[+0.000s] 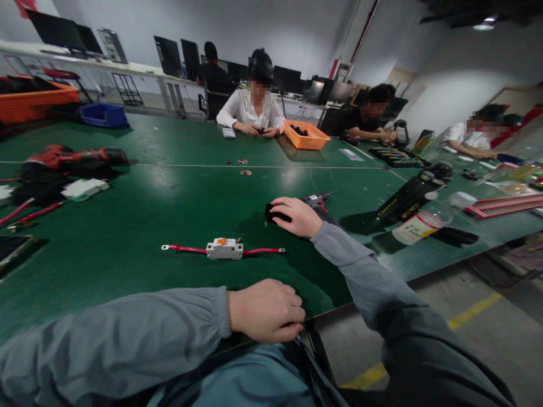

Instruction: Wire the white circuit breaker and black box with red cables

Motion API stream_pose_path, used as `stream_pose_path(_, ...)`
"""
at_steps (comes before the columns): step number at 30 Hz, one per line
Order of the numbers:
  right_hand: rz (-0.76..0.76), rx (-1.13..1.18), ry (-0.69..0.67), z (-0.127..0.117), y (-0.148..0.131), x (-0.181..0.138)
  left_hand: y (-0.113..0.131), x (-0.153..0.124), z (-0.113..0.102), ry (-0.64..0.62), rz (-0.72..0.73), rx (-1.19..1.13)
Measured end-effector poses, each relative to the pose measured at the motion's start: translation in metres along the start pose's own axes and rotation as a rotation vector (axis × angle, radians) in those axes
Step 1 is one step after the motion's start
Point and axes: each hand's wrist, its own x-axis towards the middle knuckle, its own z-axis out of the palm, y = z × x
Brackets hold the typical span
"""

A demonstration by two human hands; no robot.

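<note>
Breaker sits on the table below frame centre, red leads apparently fitted both ends; any remaining work doesn't show. Your right hand grips a black block; your left hand curls, contents hidden.

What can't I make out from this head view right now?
All in the head view:
- Black object: partly covered by the right hand, so its full shape is hidden.
- Left hand: its back hides the palm, so I can't tell whether it holds anything.
- Circuit breaker: any markings are too small to read.
- Flat dark thing: cut off by the left edge.
</note>
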Motion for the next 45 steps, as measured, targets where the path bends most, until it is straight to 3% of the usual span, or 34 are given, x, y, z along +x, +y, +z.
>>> stream_pose_path(5, -0.198, 0.083, -0.25, -0.002, -0.023, 0.046, -0.001, 0.001, -0.001, 0.013, 0.005, -0.015)
stream_pose_path(10, -0.366, 0.191, -0.464, 0.016, -0.045, 0.081, 0.0, 0.001, -0.002, -0.01, -0.012, -0.01)
stream_pose_path(14, -0.389, 0.226, -0.579, 0.031, -0.055, 0.096, 0.0, 0.001, -0.001, -0.011, -0.009, -0.019)
stream_pose_path(22, -0.324, 0.178, -0.618, 0.031, -0.051, 0.094, -0.002, 0.0, 0.002, 0.015, 0.004, -0.004)
stream_pose_path(30, -0.257, 0.009, -0.394, 0.017, -0.027, 0.036, -0.002, -0.001, 0.004, 0.043, 0.016, -0.001)
stream_pose_path(33, -0.192, -0.025, -0.208, 0.013, -0.02, 0.009, -0.002, -0.001, 0.003, 0.029, 0.007, -0.008)
stream_pose_path(40, 0.164, 0.155, 0.237, -0.009, 0.006, -0.029, 0.0, 0.002, -0.003, 0.0, -0.003, -0.023)
stream_pose_path(45, 0.249, 0.161, 0.288, -0.011, 0.016, -0.031, 0.0, 0.003, -0.004, -0.03, -0.002, -0.018)
